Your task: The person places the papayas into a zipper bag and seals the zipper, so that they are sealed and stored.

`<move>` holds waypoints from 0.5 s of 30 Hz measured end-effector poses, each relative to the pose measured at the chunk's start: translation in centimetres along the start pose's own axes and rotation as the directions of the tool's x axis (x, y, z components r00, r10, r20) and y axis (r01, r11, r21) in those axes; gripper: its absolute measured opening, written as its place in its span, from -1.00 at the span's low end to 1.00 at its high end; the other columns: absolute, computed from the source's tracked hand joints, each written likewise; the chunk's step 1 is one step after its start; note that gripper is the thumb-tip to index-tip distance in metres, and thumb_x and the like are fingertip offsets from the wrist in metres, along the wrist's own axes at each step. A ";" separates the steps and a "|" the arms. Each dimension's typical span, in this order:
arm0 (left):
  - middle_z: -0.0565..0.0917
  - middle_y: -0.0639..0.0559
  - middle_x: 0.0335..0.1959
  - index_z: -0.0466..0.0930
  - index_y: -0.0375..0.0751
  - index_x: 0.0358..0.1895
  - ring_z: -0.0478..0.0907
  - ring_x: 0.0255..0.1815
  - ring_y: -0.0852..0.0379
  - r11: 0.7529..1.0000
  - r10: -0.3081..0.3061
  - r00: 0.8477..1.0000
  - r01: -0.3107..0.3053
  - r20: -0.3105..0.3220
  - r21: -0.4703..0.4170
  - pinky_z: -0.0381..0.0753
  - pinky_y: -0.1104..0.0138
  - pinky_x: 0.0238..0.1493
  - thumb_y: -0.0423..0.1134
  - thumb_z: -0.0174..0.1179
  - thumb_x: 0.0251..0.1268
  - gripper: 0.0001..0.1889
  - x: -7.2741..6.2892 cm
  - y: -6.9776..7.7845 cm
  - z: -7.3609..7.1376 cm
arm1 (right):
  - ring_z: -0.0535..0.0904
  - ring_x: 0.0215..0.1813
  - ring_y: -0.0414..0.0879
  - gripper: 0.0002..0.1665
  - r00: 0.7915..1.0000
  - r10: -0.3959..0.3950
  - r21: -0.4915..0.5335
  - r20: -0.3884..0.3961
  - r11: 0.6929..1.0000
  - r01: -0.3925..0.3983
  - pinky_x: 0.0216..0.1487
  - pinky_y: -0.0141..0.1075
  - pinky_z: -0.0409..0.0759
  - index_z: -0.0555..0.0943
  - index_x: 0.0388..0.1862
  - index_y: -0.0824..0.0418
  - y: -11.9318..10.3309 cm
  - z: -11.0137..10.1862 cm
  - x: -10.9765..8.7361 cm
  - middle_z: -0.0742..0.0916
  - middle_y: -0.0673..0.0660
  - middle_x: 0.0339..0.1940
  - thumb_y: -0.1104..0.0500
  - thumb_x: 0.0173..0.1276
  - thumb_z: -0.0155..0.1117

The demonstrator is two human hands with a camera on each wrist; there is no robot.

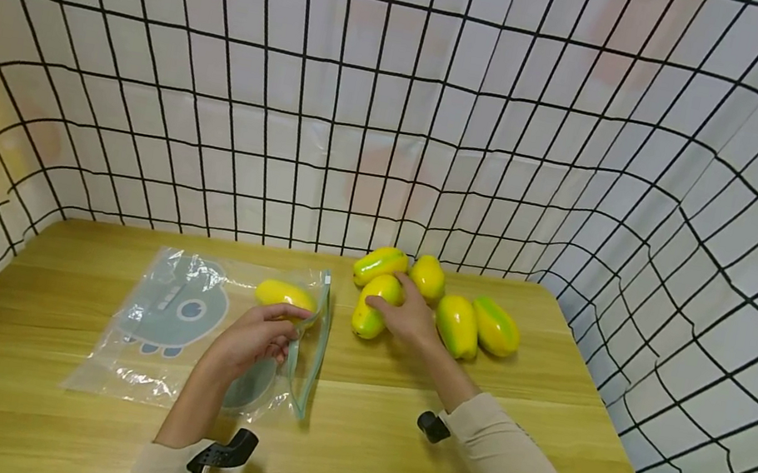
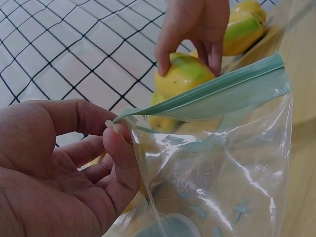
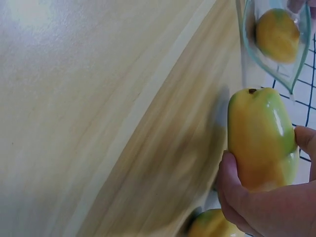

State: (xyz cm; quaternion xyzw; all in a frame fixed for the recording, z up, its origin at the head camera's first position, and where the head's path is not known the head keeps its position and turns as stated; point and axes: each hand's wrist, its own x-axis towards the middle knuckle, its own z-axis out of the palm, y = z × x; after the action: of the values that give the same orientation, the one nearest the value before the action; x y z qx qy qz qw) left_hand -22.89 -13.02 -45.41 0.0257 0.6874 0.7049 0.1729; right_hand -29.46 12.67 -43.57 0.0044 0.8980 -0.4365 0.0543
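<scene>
- Plastic bag (image 1: pixel 139 346) is lying toward 9 o'clock on the tabletop (image 1: pixel 338 466), its green strip (image 1: pixel 322 345) gaping toward 3 o'clock.
- Left hand (image 1: pixel 252 338) is pinching the strip between thumb and finger.
- Yellow fruit (image 1: pixel 283 296) is resting inside the bag, at its 2 o'clock.
- Right hand (image 1: pixel 410 318) is gripping a second fruit (image 1: pixel 367 321), at 2 o'clock from the left hand, just outside the bag.
- Four loose fruits (image 1: pixel 457 326) are sitting near that one: two toward 3 o'clock, one at 12, one at 2.
- Black net (image 1: pixel 366 128) is standing at 12 o'clock behind everything.
</scene>
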 end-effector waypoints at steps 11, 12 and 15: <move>0.47 -0.02 -0.41 0.47 -0.44 0.30 0.40 -0.54 0.17 1.000 -0.002 1.000 0.002 -0.003 0.002 0.54 0.47 -0.51 -0.45 0.03 0.39 -0.56 0.1 -0.1 0.0 | 0.34 0.50 0.17 -0.02 0.996 -0.021 0.036 0.083 0.999 0.018 0.51 0.12 0.34 0.17 0.62 -0.02 -1.3 0.1 -1.3 0.36 0.23 0.57 -0.15 0.32 0.38; 0.48 -0.02 -0.40 0.47 -0.44 0.31 0.40 -0.54 0.17 1.000 -0.001 1.000 0.001 -0.004 0.004 0.54 0.47 -0.50 -0.45 0.03 0.39 -0.57 0.1 -0.1 0.0 | 0.36 0.48 0.17 -0.02 0.996 -0.024 0.036 0.085 0.999 0.021 0.49 0.12 0.36 0.19 0.61 -0.02 -1.4 0.2 -1.4 0.37 0.24 0.56 -0.15 0.31 0.39; 0.48 -0.02 -0.40 0.48 -0.43 0.30 0.41 -0.53 0.17 1.000 -0.001 1.000 0.001 -0.006 0.005 0.54 0.47 -0.50 -0.45 0.03 0.39 -0.57 0.1 -0.1 0.0 | 0.41 0.43 0.17 -0.05 0.995 -0.036 0.046 0.090 0.998 0.032 0.44 0.11 0.41 0.25 0.58 -0.01 -1.8 0.4 -1.7 0.41 0.23 0.52 -0.15 0.28 0.42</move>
State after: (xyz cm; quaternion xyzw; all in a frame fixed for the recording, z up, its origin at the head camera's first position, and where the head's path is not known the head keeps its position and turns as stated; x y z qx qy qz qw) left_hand -23.00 -13.02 -45.56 0.0239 0.6897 0.7031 0.1712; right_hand -27.82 11.36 -42.24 -0.0295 0.8846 -0.4571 0.0874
